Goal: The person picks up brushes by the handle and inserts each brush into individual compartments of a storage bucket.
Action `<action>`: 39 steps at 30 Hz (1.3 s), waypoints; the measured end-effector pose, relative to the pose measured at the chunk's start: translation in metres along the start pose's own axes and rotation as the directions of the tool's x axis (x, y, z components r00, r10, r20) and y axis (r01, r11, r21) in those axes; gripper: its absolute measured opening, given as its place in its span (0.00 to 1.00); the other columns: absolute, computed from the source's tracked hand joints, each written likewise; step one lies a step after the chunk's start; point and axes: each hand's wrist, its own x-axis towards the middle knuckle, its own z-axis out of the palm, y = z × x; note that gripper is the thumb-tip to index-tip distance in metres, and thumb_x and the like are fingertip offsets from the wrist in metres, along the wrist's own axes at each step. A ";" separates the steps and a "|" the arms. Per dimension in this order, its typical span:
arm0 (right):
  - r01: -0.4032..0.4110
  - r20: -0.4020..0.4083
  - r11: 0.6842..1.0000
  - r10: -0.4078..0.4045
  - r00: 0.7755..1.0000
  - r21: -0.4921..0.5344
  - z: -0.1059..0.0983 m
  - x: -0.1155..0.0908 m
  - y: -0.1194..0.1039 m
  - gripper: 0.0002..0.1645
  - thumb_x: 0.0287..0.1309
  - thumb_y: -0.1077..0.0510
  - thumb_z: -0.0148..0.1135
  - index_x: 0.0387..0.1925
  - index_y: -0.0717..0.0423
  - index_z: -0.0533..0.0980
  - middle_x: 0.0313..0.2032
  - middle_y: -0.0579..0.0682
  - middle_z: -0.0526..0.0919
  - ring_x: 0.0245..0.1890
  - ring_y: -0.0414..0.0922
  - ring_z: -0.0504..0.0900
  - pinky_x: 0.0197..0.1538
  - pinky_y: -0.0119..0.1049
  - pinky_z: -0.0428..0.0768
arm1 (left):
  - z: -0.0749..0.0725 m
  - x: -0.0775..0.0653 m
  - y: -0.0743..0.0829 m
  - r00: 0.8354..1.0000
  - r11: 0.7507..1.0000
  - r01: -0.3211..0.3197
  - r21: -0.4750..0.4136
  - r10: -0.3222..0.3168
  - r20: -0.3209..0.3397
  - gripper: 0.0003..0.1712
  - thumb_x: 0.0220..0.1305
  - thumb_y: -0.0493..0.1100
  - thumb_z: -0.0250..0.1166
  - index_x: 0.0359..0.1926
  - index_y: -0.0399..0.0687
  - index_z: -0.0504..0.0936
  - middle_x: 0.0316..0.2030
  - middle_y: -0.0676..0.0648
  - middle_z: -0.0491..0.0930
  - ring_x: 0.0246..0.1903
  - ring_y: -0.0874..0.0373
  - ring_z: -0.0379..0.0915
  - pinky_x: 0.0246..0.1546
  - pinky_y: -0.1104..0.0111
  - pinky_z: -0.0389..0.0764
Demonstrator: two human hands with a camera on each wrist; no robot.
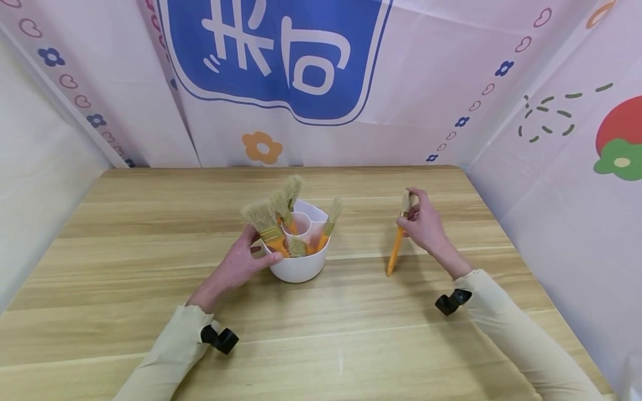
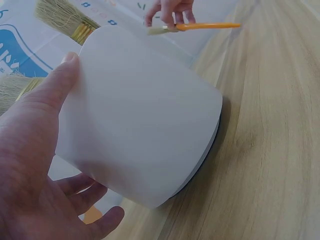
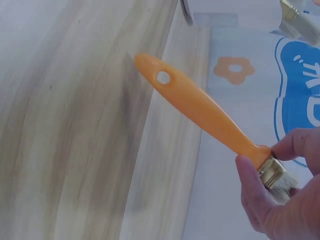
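Note:
A white divided container (image 1: 300,272) with a round middle compartment stands on the wooden table. My left hand (image 1: 242,264) grips its left side, the thumb against the wall in the left wrist view. Several paintbrushes stand in it bristles up, among them a wide brush (image 1: 262,218) beside my left fingers and a narrower brush (image 1: 330,221) leaning right. Off to the right, my right hand (image 1: 425,224) pinches a paintbrush (image 1: 395,253) near its metal band. Its bristles point up and its orange handle (image 3: 200,110), with a hole near the end, slants down toward the tabletop.
The wooden table (image 1: 321,328) runs back to a printed cloth (image 1: 321,139) with a blue sign and flowers. Pale cloth walls (image 1: 541,184) rise on both sides. A black wrist camera (image 1: 220,338) sits on each sleeve.

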 end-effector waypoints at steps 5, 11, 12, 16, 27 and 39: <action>0.029 -0.052 0.998 -0.027 0.998 0.048 0.006 -0.002 -0.009 0.42 0.49 0.67 0.55 0.67 0.52 0.54 0.38 0.61 0.74 0.35 0.52 0.79 0.29 0.38 0.85 | 0.000 -0.001 0.000 1.000 1.000 -0.002 0.007 0.002 0.002 0.48 0.57 0.51 0.67 0.69 0.43 0.49 0.68 0.36 0.56 0.68 0.40 0.53 0.65 0.45 0.63; 0.065 -0.086 0.992 -0.055 0.995 0.108 0.010 -0.005 -0.021 0.41 0.50 0.67 0.55 0.66 0.50 0.54 0.39 0.61 0.73 0.39 0.54 0.78 0.30 0.37 0.85 | 0.000 -0.001 0.000 1.000 1.000 -0.003 0.005 0.003 0.005 0.48 0.57 0.52 0.66 0.69 0.45 0.49 0.68 0.37 0.56 0.68 0.40 0.53 0.65 0.45 0.62; 0.069 -0.085 0.991 -0.059 0.995 0.117 0.010 -0.005 -0.023 0.42 0.50 0.67 0.55 0.66 0.49 0.54 0.40 0.62 0.73 0.40 0.54 0.78 0.31 0.39 0.86 | 0.000 -0.001 0.000 1.000 1.000 -0.002 0.003 0.002 0.006 0.48 0.57 0.52 0.66 0.69 0.45 0.49 0.68 0.37 0.56 0.68 0.40 0.53 0.65 0.45 0.62; 0.080 -0.081 0.984 -0.067 0.994 0.160 0.012 -0.007 -0.029 0.42 0.51 0.68 0.55 0.67 0.47 0.53 0.40 0.61 0.72 0.40 0.53 0.78 0.34 0.42 0.86 | 0.000 -0.001 -0.001 1.000 1.000 -0.004 0.002 0.004 0.007 0.47 0.57 0.52 0.66 0.69 0.45 0.49 0.68 0.37 0.56 0.68 0.40 0.53 0.65 0.45 0.62; 0.171 -0.144 0.941 -0.133 0.981 0.292 0.020 -0.012 -0.042 0.41 0.53 0.70 0.54 0.66 0.47 0.54 0.39 0.56 0.69 0.37 0.42 0.75 0.32 0.30 0.85 | 0.000 0.000 -0.001 1.000 1.000 -0.016 -0.004 0.016 0.010 0.48 0.57 0.51 0.66 0.70 0.45 0.48 0.68 0.37 0.56 0.68 0.40 0.53 0.65 0.44 0.62; 0.251 -0.188 0.883 -0.190 0.964 0.396 0.024 -0.016 -0.061 0.42 0.53 0.71 0.56 0.66 0.46 0.54 0.38 0.52 0.68 0.37 0.40 0.75 0.34 0.36 0.86 | 0.000 0.000 -0.002 1.000 1.000 -0.008 -0.007 0.008 0.003 0.47 0.57 0.51 0.66 0.69 0.43 0.50 0.67 0.37 0.56 0.68 0.40 0.52 0.65 0.45 0.62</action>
